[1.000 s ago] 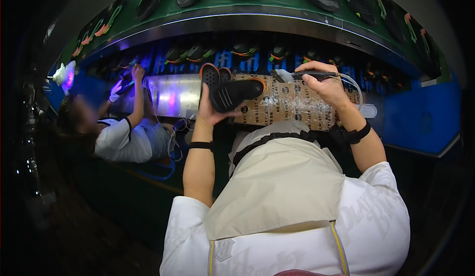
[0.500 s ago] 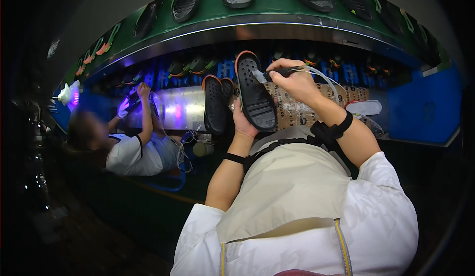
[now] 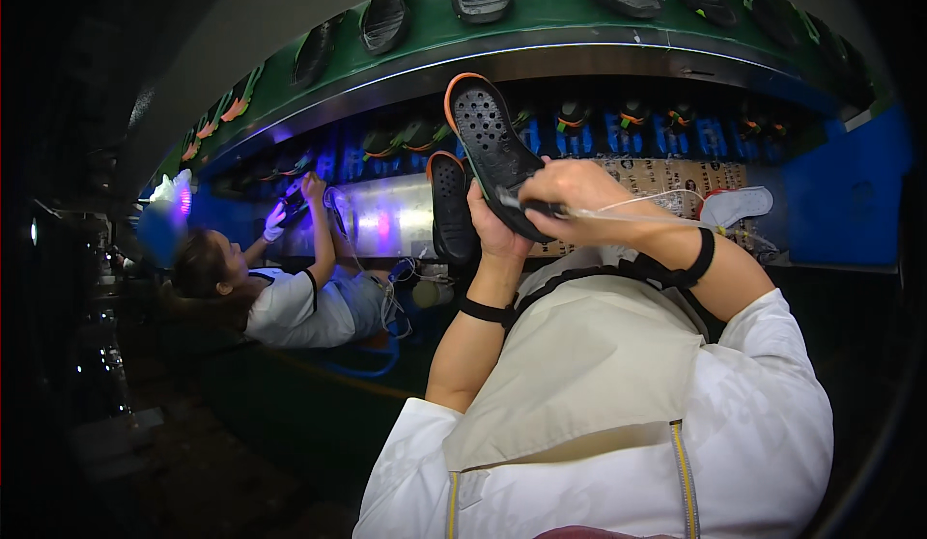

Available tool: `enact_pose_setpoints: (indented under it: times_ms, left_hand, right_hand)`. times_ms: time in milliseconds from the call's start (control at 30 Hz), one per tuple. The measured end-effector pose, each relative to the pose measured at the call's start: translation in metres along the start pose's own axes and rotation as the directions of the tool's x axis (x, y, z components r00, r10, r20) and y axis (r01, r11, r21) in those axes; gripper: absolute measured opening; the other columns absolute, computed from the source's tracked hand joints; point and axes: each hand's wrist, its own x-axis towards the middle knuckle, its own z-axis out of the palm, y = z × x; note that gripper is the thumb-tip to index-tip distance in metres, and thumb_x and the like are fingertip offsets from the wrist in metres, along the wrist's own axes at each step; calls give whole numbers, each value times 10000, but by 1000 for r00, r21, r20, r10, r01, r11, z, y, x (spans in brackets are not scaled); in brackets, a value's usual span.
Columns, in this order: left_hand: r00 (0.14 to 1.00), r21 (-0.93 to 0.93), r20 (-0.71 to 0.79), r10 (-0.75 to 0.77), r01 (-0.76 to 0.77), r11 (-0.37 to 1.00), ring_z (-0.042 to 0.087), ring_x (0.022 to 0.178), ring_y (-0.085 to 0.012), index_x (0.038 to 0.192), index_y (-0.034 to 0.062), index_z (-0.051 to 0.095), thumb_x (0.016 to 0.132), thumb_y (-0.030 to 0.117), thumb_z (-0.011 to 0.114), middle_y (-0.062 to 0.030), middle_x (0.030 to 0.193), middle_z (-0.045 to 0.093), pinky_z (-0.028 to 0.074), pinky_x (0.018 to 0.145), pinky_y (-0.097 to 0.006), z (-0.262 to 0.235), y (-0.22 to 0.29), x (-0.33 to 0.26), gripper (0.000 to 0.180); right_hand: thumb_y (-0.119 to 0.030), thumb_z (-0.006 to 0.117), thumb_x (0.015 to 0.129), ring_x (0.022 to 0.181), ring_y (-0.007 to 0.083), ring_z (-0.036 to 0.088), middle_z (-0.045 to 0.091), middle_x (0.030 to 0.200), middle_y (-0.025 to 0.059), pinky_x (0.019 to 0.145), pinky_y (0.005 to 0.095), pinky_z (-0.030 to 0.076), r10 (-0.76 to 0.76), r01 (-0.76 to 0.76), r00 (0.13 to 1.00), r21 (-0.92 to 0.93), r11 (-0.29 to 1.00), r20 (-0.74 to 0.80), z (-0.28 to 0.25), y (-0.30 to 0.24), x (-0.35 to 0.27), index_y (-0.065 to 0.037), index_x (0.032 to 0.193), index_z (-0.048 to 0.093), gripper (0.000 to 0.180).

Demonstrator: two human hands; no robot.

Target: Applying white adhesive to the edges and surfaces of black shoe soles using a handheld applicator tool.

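Your left hand (image 3: 499,232) clasps a perforated shoe sole (image 3: 491,138), your right hand (image 3: 572,187) a brush (image 3: 544,208); another sole (image 3: 448,209) lies just beside.

The sole (image 3: 501,156) at centre looks matt and rubbery; the centre-left bench top (image 3: 412,206), glossy metal; the lower-centre apron (image 3: 589,365), matt cloth.

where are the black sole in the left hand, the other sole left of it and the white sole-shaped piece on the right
Held black sole (image 3: 499,157): head view, mid-length, just below the holes.
Other sole (image 3: 450,212): head view, mid-length.
White sole-shaped piece (image 3: 740,207): head view, middle of its pale face.
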Motion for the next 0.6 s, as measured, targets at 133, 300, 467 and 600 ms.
enact_pose_setpoints:
  times_ms: [133,300,467,600]
  left_hand:
    - [994,-25,-71,-84,82,996,676,1251,-332,1416,23,626,1071,576,397,-178,1367,698,531,1123,-488,5,7,-4,691]
    - [998,-82,-24,-61,59,995,689,1260,-331,1495,66,587,1083,513,353,-166,1389,697,558,1093,-491,21,5,-15,651]
    - [995,-108,12,-95,95,990,647,1333,-299,1521,84,570,1080,482,387,-130,1473,653,526,1144,-473,33,8,-18,621]
    - [997,-71,63,-39,44,997,646,1335,-286,1524,80,567,1087,474,393,-117,1472,656,527,1149,-454,32,15,-18,614]
  right_hand:
    - [-167,765,842,866,369,747,773,927,185,784,463,594,-50,24,967,106,994,250,-34,-9,-12,-47,980,800,186]
    - [-114,777,885,851,329,747,773,948,170,779,389,596,90,30,853,220,975,-514,-28,-7,26,-19,1072,789,210]
    - [-109,803,880,833,312,678,740,915,110,766,403,555,-149,184,777,-5,983,-611,-9,3,48,-55,1158,772,285]
    - [-136,826,891,886,290,678,754,946,78,859,419,530,-216,318,890,208,925,-401,-6,10,46,-103,1189,796,301]
